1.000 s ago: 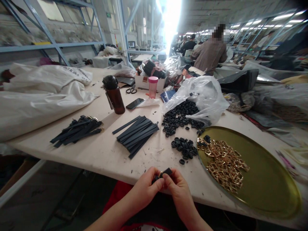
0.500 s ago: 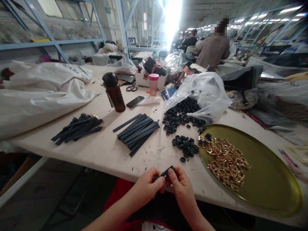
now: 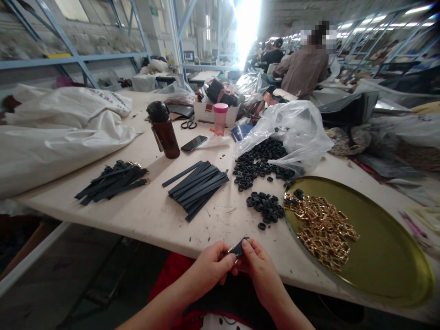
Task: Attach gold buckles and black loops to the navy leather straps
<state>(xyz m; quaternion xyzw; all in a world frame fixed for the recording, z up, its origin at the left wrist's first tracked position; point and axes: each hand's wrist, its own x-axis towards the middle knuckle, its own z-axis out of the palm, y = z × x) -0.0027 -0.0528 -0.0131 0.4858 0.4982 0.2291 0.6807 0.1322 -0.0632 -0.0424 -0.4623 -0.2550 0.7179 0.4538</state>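
Observation:
My left hand (image 3: 209,270) and my right hand (image 3: 261,270) meet above the table's near edge, both pinching a short dark strap piece (image 3: 238,249). A small gold metal fitting (image 3: 231,255) shows at its lower left, partly hidden by my fingers. Nearest my hands lies a small pile of black rubber rings (image 3: 264,208). To the right, a round brass tray (image 3: 388,261) holds a heap of gold buckles (image 3: 323,233). Bundles of dark straps (image 3: 197,188) (image 3: 112,183) lie farther up the pale table (image 3: 137,220).
A larger ring pile (image 3: 259,162) spills from a plastic bag (image 3: 292,133). Beyond stand a brown bottle (image 3: 164,130), phone (image 3: 194,143), scissors (image 3: 188,123), pink cup (image 3: 220,119) and cardboard box (image 3: 206,114). White sacks (image 3: 51,146) fill the left. A co-worker (image 3: 302,71) stands at the back.
The strap piece has turned between my fingers, its end tilting upward and the gold fitting showing more. My hands stay at the table edge, and the view has shifted slightly.

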